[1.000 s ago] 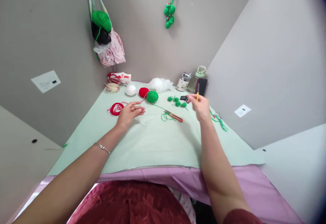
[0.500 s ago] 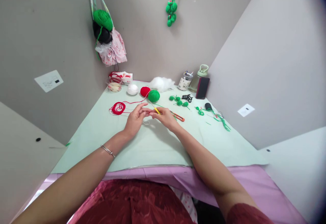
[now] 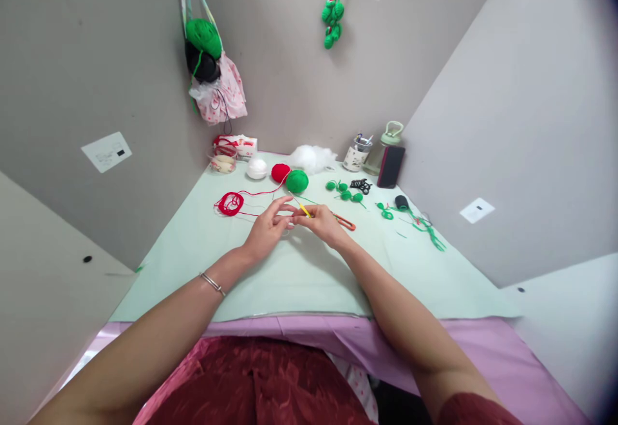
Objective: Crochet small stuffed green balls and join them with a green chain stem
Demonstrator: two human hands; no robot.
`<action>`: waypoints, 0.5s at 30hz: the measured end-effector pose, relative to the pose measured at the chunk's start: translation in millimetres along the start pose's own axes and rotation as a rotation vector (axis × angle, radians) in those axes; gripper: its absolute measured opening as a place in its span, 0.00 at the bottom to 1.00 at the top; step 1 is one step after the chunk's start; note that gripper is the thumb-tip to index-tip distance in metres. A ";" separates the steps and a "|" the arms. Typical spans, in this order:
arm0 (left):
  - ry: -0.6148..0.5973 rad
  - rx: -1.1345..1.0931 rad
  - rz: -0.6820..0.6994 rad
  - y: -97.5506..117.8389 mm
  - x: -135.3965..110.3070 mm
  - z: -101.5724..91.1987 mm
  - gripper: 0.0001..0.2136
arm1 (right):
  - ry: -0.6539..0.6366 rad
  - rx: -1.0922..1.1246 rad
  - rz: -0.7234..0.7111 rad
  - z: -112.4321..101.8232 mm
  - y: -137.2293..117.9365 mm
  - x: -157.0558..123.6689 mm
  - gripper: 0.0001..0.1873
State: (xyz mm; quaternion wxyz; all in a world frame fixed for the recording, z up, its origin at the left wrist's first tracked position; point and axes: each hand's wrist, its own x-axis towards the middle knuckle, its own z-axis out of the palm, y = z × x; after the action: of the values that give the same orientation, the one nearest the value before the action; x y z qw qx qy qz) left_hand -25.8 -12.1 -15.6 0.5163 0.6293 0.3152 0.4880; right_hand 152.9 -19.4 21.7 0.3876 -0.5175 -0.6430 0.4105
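Observation:
My right hand [image 3: 320, 223] is closed round a crochet hook with a yellow handle [image 3: 304, 210], its thin shaft pointing up and to the left. Meeting it at the fingertips, my left hand [image 3: 267, 226] pinches white yarn, and a pale loop of that yarn [image 3: 286, 232] hangs out under the fingers. The small work between the fingertips is hidden. Just beyond the hands sit a green yarn ball [image 3: 297, 181], a red yarn ball [image 3: 280, 172] and a white yarn ball [image 3: 257, 168]. A loose coil of red yarn [image 3: 230, 204] lies left of my left hand.
Right of my hands lie an orange stitch holder or pin [image 3: 346, 222], small green crocheted pieces [image 3: 346, 196], black scissors [image 3: 361, 185] and a black thread spool [image 3: 401, 203]. White stuffing [image 3: 313, 158], a pen cup [image 3: 356, 155], a bottle [image 3: 376, 158] and a phone [image 3: 391, 167] stand behind.
The whole view has shifted slightly, so things appear a little farther right. Both hands stay together with the hook held, and the fingers have moved only slightly.

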 end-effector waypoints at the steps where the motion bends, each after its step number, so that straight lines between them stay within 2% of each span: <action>1: 0.009 0.011 -0.011 0.9 -0.1 -0.7 0.24 | -0.002 0.011 0.001 0.3 0.3 -0.2 0.14; 4: 0.009 0.055 -0.053 3.2 -0.7 -3.0 0.25 | 0.003 0.058 0.000 -0.7 1.1 0.6 0.15; 6: -0.023 0.096 -0.070 4.7 -1.1 -4.4 0.20 | 0.026 0.099 -0.003 -7.0 1.0 2.9 0.16; 8: -0.051 0.148 -0.069 6.1 -0.4 -6.7 0.13 | 0.088 0.150 -0.021 -22.0 0.1 5.8 0.18; 11: -0.013 0.246 -0.041 7.5 5.7 -17.8 0.11 | 0.269 0.223 -0.091 -63.6 -1.3 6.5 0.19; 13: 0.079 0.320 -0.023 8.0 13.4 -33.3 0.09 | 0.379 0.247 -0.139 -98.6 -1.3 1.6 0.21; 15: 0.224 0.389 -0.013 8.7 22.4 -54.3 0.07 | 0.451 0.253 -0.171 -130.7 -0.1 -6.9 0.25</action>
State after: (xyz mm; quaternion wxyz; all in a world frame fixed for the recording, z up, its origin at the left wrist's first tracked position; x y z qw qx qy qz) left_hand -70.5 24.3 -1.4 0.3500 0.6568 0.4629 0.4815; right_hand 274.7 -9.6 68.6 0.6159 -0.4874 -0.5252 0.3276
